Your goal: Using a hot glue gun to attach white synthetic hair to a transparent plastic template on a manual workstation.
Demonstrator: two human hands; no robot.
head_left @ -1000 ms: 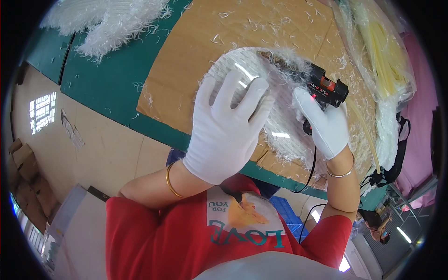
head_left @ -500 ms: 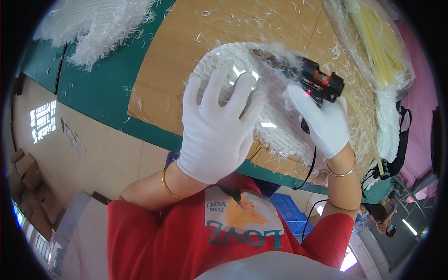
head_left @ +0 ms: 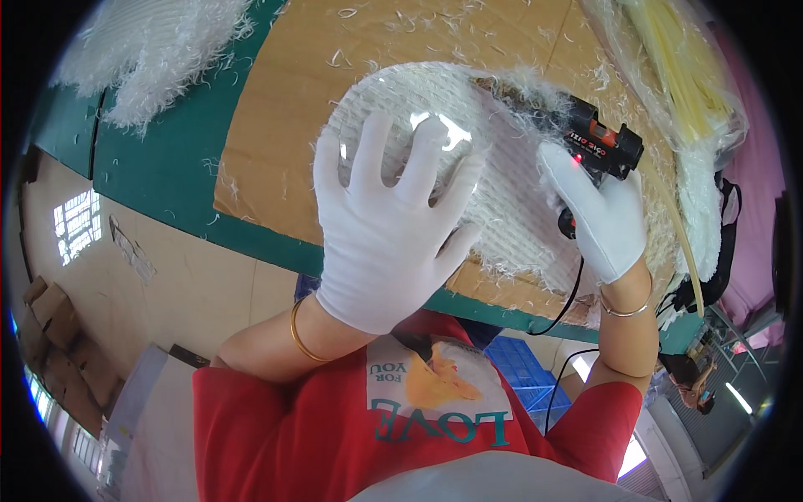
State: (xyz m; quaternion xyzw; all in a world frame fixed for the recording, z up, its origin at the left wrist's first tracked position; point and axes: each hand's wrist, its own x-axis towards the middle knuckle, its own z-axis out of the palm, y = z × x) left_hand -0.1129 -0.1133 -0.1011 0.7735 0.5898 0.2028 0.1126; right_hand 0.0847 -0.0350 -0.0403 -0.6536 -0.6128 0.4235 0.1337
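Observation:
My left hand (head_left: 381, 222), in a white glove, lies with fingers spread over a rounded, clear, glossy sheet (head_left: 447, 132) on white ribbed, fringed fabric (head_left: 519, 180). In my gloved right hand (head_left: 598, 213) is a black-and-orange glue gun (head_left: 598, 138) with a small red light lit. Its front end points to the far left, low over the fabric's far right edge, and white fibres hang about it. A long pale-yellow glue stick (head_left: 682, 238) trails behind the gun toward the near right. The fingers gripping the handle are partly hidden.
Beneath the work lies brown cardboard (head_left: 280, 125) strewn with loose fibres, on a green table (head_left: 167, 180). More shaggy white fabric (head_left: 159, 50) sits at far left. A plastic bag of yellow sticks (head_left: 682, 75) lies at far right. The gun's black cord (head_left: 562, 309) hangs over the near edge.
The glue gun and my right hand have shifted a little right and nearer. My left hand has moved slightly left, its fingers spread wider, the thumb now showing apart.

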